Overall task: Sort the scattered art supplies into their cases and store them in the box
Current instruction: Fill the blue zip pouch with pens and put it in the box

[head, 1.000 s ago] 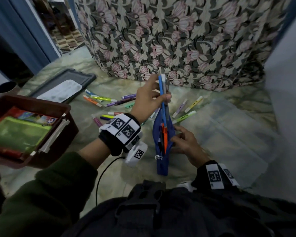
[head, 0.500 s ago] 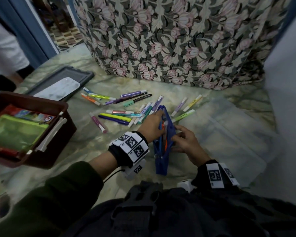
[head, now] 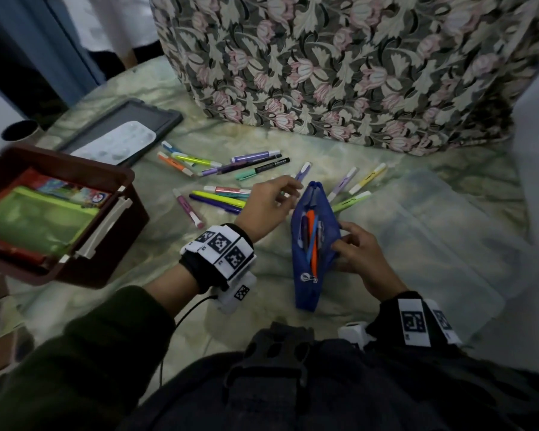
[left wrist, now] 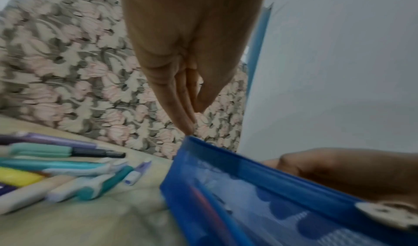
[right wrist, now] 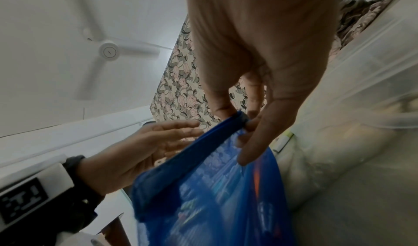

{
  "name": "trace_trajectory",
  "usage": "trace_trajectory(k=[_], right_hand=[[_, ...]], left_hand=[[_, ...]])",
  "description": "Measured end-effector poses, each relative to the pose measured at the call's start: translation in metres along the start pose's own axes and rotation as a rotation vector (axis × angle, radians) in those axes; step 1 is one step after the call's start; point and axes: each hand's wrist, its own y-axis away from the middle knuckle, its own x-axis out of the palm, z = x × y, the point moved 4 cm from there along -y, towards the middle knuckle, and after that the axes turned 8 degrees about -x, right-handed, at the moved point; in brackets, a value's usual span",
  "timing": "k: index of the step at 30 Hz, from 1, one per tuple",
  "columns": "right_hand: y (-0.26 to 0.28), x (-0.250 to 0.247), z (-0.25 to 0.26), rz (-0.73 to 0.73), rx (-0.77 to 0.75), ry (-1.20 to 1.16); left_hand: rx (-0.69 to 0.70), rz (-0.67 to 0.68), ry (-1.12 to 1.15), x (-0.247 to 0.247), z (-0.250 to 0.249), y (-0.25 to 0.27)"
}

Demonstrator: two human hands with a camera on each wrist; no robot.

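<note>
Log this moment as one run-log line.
left hand: empty, over markers | right hand: pinches blue pouch rim, open | pens inside | box: open

The pencil case (head: 307,269) is deep blue, its mesh side paler with darker round blotches in the left wrist view; inside show an orange pen (head: 312,241) and a blue one. The box (head: 106,262) is dark reddish brown with a whitish latch, and holds a lime-green pouch (head: 35,222) beside a multicoloured printed packet. The scattered markers (head: 221,197) are yellow, purple, pink, orange, teal, mint and lilac, most with white caps. The floor (head: 168,244) is marbled pale green. The hanging cloth (head: 324,66) bears pink flowers and cream leaves on dark grey. Both wristbands (head: 221,247) carry black-and-white square codes. The left sleeve (head: 91,353) is dark green.
</note>
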Motion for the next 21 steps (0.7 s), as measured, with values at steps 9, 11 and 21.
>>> trace_trajectory(k=[9, 11, 21], right_hand=[[-0.012, 0.004, -0.002, 0.021, -0.013, 0.023], [-0.014, 0.004, -0.002, 0.027, -0.021, 0.039], [-0.021, 0.006, -0.004, 0.024, -0.029, 0.066]], left_hand=[[-0.247, -0.003, -0.466, -0.057, 0.118, -0.014], [-0.223, 0.048, -0.57, -0.059, 0.128, -0.016], [-0.033, 0.044, -0.627, -0.048, 0.113, -0.038]])
